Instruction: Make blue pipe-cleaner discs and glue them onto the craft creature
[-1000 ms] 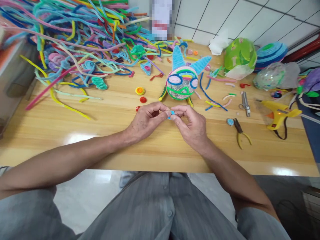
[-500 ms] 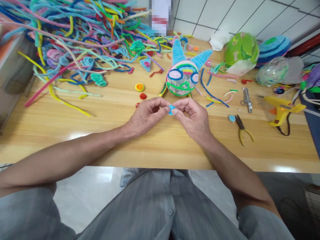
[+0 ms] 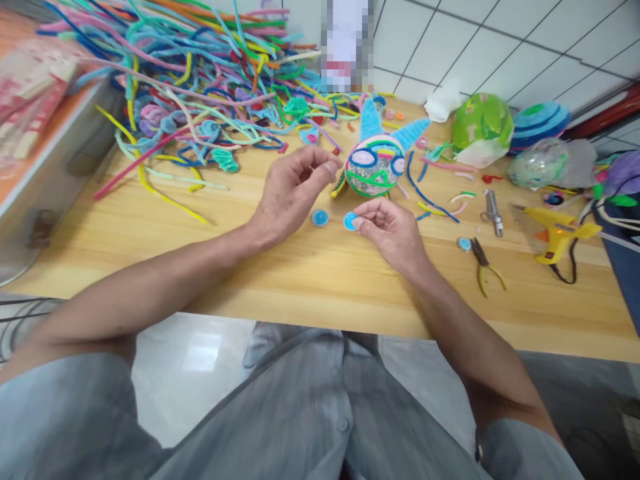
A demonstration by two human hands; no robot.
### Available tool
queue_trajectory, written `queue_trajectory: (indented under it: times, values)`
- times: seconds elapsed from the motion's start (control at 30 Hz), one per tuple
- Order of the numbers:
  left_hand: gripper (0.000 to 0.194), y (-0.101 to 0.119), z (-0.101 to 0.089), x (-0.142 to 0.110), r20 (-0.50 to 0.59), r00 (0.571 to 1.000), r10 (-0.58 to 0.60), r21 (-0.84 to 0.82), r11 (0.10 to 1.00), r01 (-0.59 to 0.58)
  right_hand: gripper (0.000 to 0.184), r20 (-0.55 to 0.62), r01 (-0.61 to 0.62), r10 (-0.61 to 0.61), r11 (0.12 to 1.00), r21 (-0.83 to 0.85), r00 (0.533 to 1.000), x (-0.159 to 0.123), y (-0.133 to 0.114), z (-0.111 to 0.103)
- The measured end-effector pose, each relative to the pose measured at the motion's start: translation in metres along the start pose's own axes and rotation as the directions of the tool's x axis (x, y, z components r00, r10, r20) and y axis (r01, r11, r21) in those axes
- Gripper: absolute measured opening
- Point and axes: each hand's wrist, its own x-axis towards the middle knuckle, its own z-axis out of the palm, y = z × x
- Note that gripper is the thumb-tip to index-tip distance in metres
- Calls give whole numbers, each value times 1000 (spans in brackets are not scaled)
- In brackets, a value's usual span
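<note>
Between the thumb and fingers of my right hand point(image 3: 393, 233) is a small blue coiled disc point(image 3: 350, 221), held just above the table. A similar blue disc point(image 3: 320, 217) lies flat on the wood to its left. My left hand point(image 3: 293, 193) is raised beyond that disc, fingers curled and thumb tip close to the index finger; anything pinched there is too small to see. Just behind both hands stands a round figure point(image 3: 376, 175) wrapped in pipe cleaners, with blue ears, pink eyes ringed in dark blue and green trim.
Tangled pipe cleaners point(image 3: 200, 80) cover the back left, beside a bin point(image 3: 85, 173). To the right lie pliers point(image 3: 483, 267), another blue disc point(image 3: 465, 245), a grey cutting tool point(image 3: 494, 213) and a yellow glue gun point(image 3: 560, 230). A green ball point(image 3: 484, 127) sits behind.
My hands have come apart. My left hand moved up and left, while the right keeps a blue disc. A second blue disc now shows on the table. The view has shifted left.
</note>
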Motion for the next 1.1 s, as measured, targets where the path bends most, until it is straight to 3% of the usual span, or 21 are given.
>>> queue_trajectory:
  times: [0.17,0.3,0.5,0.8,1.0,1.1]
  values:
    - [19,25,-9,8,24,999,-47,-4,999,47,24,13,28,-28,1000,6,1000,-4,-13,-1]
    - [17,21,-4,-6,195,974,-118,62,992,108,18,39,19,-16,997,-75,999,-5,-20,-5]
    - [22,12,6,-25,421,890,-176,77,984,158,13,94,30,-20,993,-114,995,-8,-19,-10]
    - [27,-2,10,-27,513,781,-355,152,934,324,14,176,63,-39,990,-130,984,-14,-9,-13]
    - [33,-3,14,-38,452,782,-429,48,887,459,38,118,-10,9,1000,6,993,-16,13,-12]
    - [37,-3,17,-40,451,770,-450,56,876,479,35,90,11,-10,1000,-14,996,-18,17,-13]
